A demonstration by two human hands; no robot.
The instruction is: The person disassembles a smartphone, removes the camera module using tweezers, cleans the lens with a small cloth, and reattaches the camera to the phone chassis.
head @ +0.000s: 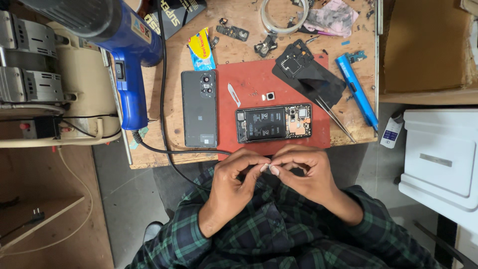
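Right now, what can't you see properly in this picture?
- Tiny part pinched between the left hand and right hand: too small, and the fingers cover it in the head view.
- Blue heat gun: its front end is cut off by the top edge.
- Small parts inside the opened phone: too small to tell apart.
- White box: cut off by the right edge.

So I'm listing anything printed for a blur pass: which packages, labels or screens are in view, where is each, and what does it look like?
Sachet: on the bench behind the grey phone back, flat, blue and yellow.
Dark pack: top edge of the bench, black with pale lettering.
Heat gun label: on the blue barrel, small white patch.
Small bottle: right of the bench, white with a blue label.
No lit screens.
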